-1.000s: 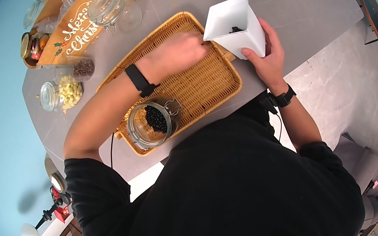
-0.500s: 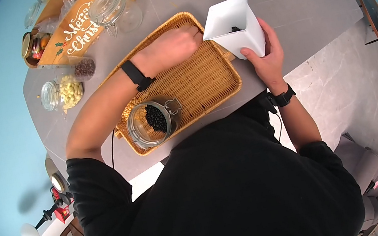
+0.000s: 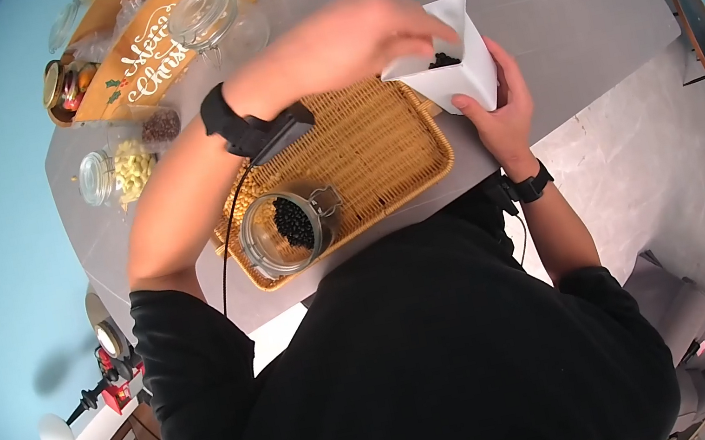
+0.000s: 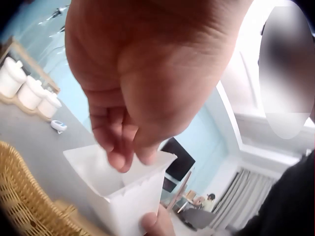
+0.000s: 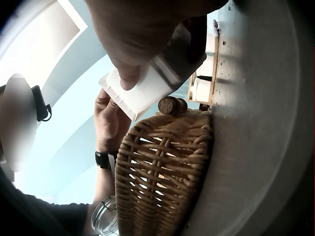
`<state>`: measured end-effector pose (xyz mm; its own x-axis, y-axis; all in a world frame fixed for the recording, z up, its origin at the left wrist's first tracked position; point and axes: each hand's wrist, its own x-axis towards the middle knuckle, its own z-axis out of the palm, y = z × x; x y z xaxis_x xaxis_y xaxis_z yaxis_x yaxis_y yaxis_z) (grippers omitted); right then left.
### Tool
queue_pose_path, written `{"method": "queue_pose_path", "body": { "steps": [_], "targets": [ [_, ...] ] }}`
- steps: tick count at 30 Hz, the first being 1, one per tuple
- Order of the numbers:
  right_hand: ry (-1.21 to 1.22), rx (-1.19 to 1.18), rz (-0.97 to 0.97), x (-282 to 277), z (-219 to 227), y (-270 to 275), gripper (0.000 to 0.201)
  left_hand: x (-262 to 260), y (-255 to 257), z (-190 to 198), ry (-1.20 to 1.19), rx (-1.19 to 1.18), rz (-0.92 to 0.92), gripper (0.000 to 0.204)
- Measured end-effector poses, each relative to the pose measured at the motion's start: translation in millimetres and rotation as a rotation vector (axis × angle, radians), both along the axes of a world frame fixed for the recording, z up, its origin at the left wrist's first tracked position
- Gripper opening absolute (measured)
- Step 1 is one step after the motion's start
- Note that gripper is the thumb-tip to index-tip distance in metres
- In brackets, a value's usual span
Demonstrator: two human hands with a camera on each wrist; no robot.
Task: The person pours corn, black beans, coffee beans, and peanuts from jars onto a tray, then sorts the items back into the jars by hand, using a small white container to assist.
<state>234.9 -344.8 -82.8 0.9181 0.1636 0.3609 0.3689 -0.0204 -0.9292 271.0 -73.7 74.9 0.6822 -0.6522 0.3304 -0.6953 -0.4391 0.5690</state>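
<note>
My left hand (image 3: 339, 38) reaches over the mouth of a white square container (image 3: 454, 87), fingers pointing down inside its rim. In the left wrist view a small gap separates thumb and fingertips, and nothing shows between them. Small black beans (image 3: 443, 60) lie inside the container. My right hand (image 3: 508, 112) grips the container from its right side, thumb on the near wall, holding it tilted beside the wicker basket (image 3: 368, 146). In the basket's near left end is a clip-top glass jar (image 3: 256, 251) with black beans (image 3: 294, 223) in it. Yellow kernels (image 3: 247, 199) lie by the jar.
At the left stand a glass jar of pale yellow pieces (image 3: 133, 169) and a container of dark reddish beans (image 3: 160, 126). Behind them are another clip-top jar (image 3: 204, 20) and a wooden box with lettering (image 3: 149, 58). A cable (image 3: 226, 252) hangs from my left wrist.
My left hand has risen out of the basket's far end and moved right, over the white container's opening. The right hand and the container have stayed almost where they were.
</note>
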Motion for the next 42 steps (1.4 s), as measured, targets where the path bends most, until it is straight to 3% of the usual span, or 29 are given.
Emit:
{"method": "queue_pose_path", "body": {
  "steps": [2, 5, 8, 13, 17, 21, 24, 27, 29, 31, 34, 37, 41, 42],
  "targets": [
    [-0.008, -0.018, -0.013, 0, -2, -2, 0.093, 0, 17, 9, 0.116, -0.101, 0.17, 0.02],
    [0.018, -0.019, -0.016, -2, 1, 0, 0.093, -19, 32, -8, 0.297, 0.077, 0.465, 0.016],
    [0.074, 0.095, 0.023, -4, 2, 4, 0.093, -20, 45, -69, 0.094, 0.247, 0.236, 0.019],
    [0.059, 0.056, -0.009, -5, 4, 4, 0.093, -23, 28, -103, 0.085, 0.3, 0.302, 0.024],
    [0.049, 0.05, -0.007, -4, 3, 1, 0.095, -24, 22, -106, 0.037, 0.281, 0.287, 0.021],
    [0.026, 0.031, -0.013, -5, 5, -1, 0.096, -22, 24, -88, 0.096, 0.365, 0.275, 0.018],
    [0.006, 0.046, -0.011, -5, 2, -4, 0.097, -27, 22, -38, 0.17, 0.215, 0.456, 0.018],
    [-0.003, 0.059, 0.001, -6, 1, -5, 0.098, -32, 5, 20, 0.211, 0.096, 0.49, 0.019],
    [0.003, 0.089, 0.03, -8, 1, -8, 0.1, -25, -2, 23, 0.015, 0.154, 0.223, 0.02],
    [0.026, 0.101, 0.051, -10, 1, -12, 0.101, -32, -5, 18, -0.013, 0.169, 0.225, 0.028],
    [-0.014, 0.074, 0.043, -13, 2, -19, 0.1, -53, 16, 48, -0.093, 0.145, 0.225, 0.043],
    [-0.024, 0.056, 0.083, -21, 13, -27, 0.101, -117, 62, 67, 0.051, 0.164, 0.446, 0.059],
    [-0.018, -0.039, 0.138, -26, 26, -34, 0.103, -224, 91, 44, 0.195, 0.149, 0.76, 0.106],
    [-0.014, -0.039, 0.167, -26, 30, -31, 0.103, -244, 97, 33, 0.22, 0.182, 0.735, 0.124]
  ]
}}
